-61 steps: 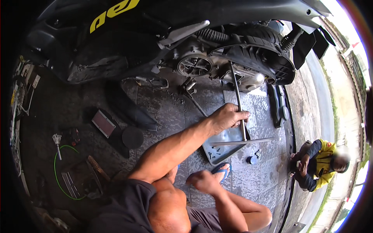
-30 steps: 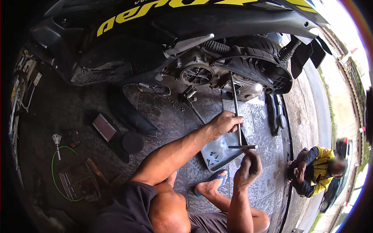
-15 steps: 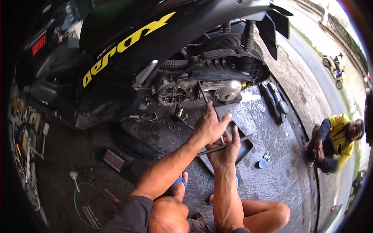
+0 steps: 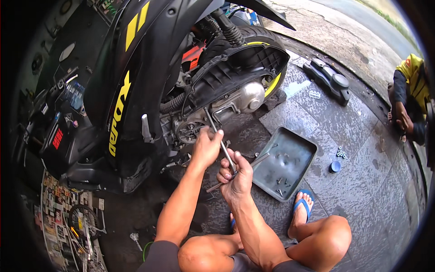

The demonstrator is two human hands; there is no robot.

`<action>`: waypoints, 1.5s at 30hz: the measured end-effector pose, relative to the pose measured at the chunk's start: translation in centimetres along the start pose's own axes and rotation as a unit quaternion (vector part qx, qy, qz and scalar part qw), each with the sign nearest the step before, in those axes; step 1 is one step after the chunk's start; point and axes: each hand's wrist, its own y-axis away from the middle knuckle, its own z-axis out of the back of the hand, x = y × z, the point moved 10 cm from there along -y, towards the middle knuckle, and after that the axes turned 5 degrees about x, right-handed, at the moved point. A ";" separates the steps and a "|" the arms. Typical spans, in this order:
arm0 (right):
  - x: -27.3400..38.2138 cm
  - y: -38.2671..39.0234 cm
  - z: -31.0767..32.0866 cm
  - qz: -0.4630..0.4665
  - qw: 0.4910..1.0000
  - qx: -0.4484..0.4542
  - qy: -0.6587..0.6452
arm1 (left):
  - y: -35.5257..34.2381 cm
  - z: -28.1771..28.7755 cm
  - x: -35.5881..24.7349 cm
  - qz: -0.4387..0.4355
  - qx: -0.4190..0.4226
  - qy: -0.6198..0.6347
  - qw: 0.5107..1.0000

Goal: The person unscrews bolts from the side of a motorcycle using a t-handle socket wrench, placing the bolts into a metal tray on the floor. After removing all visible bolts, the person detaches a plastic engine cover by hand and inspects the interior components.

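A long steel T-handle wrench [image 4: 212, 120] runs from the engine casing [image 4: 251, 97] of a black and yellow scooter [image 4: 136, 102] down toward me. My left hand [image 4: 206, 149] is closed on its shaft. Lower and to the right, my right hand [image 4: 235, 179] is wrapped round the junction at its crossbar, whose ends stick out on either side. The wrench's far tip sits against the lower casing; what it engages is too small to tell. A ribbed fan wheel [image 4: 186, 132] shows left of the shaft.
A tray [image 4: 309, 149] with several bolts lies right of my hands, beside a blue cap [image 4: 335, 166] and small rollers [image 4: 340, 152]. A removed black cover [image 4: 326, 79] lies behind. A person in a yellow jacket [image 4: 410, 99] sits at the right. A bicycle [image 4: 84, 226] stands lower left.
My right hand has risen from below and closed on the wrench's handle. My left hand still holds the shaft. The view has turned, showing more of the scooter's side and tire.
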 end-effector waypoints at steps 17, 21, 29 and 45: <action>-2.0 -0.9 0.8 0.154 0.970 0.084 -0.166 | 5.0 -19.6 -13.4 -0.263 0.240 -0.478 0.803; -1.2 -0.4 1.0 0.094 0.986 0.050 -0.131 | 4.4 -19.0 -13.7 -0.206 0.305 -0.311 0.876; 16.9 4.9 4.8 0.083 0.869 -0.108 0.476 | 6.3 -7.1 -8.1 -0.396 -0.085 0.205 0.891; 32.8 2.8 -11.6 0.188 0.442 -0.185 0.857 | 5.8 -38.6 19.1 -0.281 0.383 -0.320 0.820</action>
